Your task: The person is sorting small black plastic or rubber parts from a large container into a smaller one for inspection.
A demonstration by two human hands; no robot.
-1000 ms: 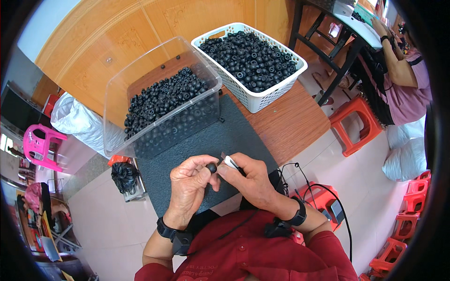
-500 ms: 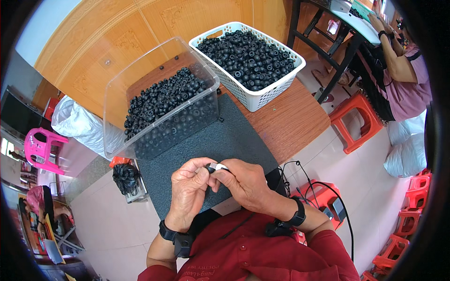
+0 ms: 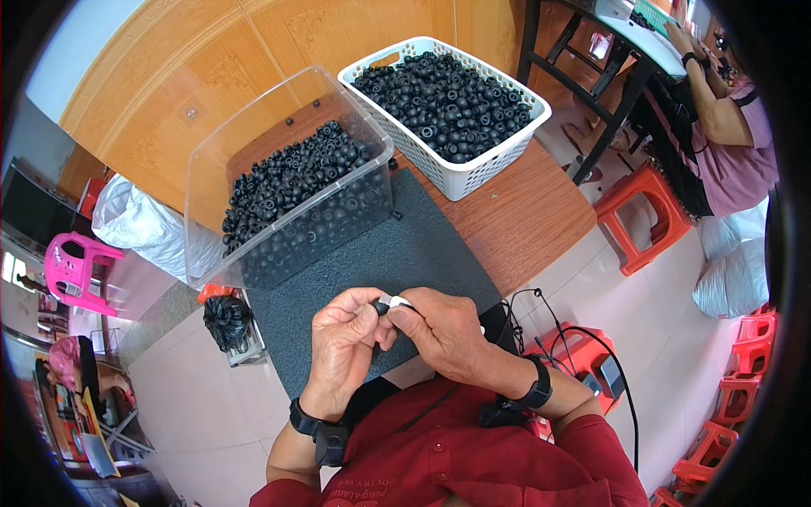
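Head view: left grip [image 3: 342, 338] pinches black piece [image 3: 381, 308] at fingertips [image 3: 365, 316], right grip [image 3: 452, 329] white tool [image 3: 399, 301].

A bin [image 3: 384, 152] stands on the counter [image 3: 541, 220] left of upper centre, heaped round pieces [image 3: 296, 173] inside. To its right, a basket [image 3: 460, 182] holds more, with the wall panel [image 3: 287, 42] behind both. Before the bin lies a mat [image 3: 431, 245]; above it, at frame centre, one round piece [image 3: 380, 307] sits in the left fingers [image 3: 364, 319], beside a knife [image 3: 399, 302] in the right fingers [image 3: 408, 319]. A stool [image 3: 667, 207] stands at right.
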